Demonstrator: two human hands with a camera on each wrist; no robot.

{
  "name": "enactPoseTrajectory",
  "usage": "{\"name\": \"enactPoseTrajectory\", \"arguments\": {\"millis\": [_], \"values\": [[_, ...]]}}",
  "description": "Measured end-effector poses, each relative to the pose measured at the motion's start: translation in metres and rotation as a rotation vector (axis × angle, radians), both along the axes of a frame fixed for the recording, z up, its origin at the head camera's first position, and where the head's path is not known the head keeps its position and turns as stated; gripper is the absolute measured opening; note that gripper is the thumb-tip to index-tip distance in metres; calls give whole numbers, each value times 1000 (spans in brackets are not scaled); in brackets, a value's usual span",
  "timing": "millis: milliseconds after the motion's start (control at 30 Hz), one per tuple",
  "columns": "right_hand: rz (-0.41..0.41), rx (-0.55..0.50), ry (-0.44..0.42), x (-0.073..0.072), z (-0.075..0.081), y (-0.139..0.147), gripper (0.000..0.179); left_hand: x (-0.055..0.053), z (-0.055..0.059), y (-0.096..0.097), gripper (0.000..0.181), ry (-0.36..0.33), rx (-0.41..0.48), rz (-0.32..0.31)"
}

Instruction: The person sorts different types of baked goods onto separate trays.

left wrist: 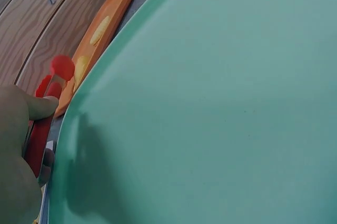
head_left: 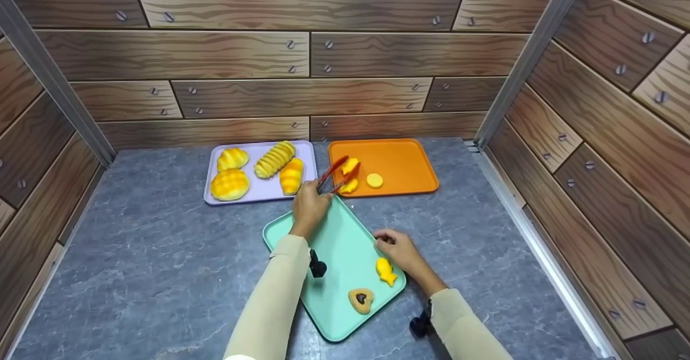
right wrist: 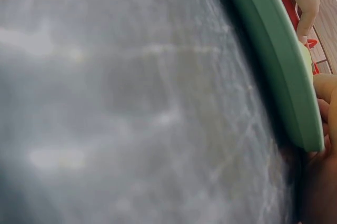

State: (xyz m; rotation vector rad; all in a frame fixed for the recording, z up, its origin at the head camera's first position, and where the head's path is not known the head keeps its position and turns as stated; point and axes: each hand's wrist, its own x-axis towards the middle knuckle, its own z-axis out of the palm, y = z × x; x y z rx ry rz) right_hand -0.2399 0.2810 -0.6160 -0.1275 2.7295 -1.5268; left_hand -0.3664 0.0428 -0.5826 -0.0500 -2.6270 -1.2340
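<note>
- The left hand (head_left: 308,205) grips a pair of red plastic tongs (head_left: 337,175), fingers curled round the handles; the tong arms point toward 1 o'clock, over the near left corner of the flat orange plastic tray (head_left: 401,160)
- The tong tips stand narrow around a small yellow pastry piece (head_left: 350,165) at the orange tray's left edge; whether they actually pinch it cannot be told
- On the orange tray: that piece, a second yellow piece (head_left: 349,187) just at its 6 o'clock, and a round pale yellow biscuit (head_left: 374,180) at their 3 o'clock
- The mint-green plastic tray (head_left: 345,252) lies slanted in the middle of the grey marbled tabletop (head_left: 161,274), at 6 o'clock from the orange tray
- On the green tray: a yellow fish-shaped biscuit (head_left: 386,271) near its right edge and a brown heart-shaped biscuit with a dark centre (head_left: 360,299) at the fish's 7 o'clock
- The right hand (head_left: 398,249) rests at the green tray's right edge, fingers curled over the rim, just at 12 o'clock from the fish biscuit
- The lilac plastic tray (head_left: 259,190) sits at 9 o'clock from the orange one, holding four golden bread rolls (head_left: 229,184), one of them long and ribbed (head_left: 274,159)
- The walls around are wood-grain panels (head_left: 302,53) with screw heads
- No readable writing or brand shows anywhere
</note>
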Motion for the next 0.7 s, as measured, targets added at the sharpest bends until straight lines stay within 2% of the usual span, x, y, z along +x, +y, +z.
{"name": "enactPoseTrajectory", "arguments": {"millis": [267, 533, 700], "values": [[13, -30, 7, 0, 3, 1, 22, 3, -2, -9, 45, 23, 35, -40], [2, -34, -5, 0, 2, 0, 23, 17, 1, -17, 45, 31, 62, -38], [-6, -33, -18, 1, 1, -1, 23, 27, 5, -23, 53, 8, 77, -42]]}}
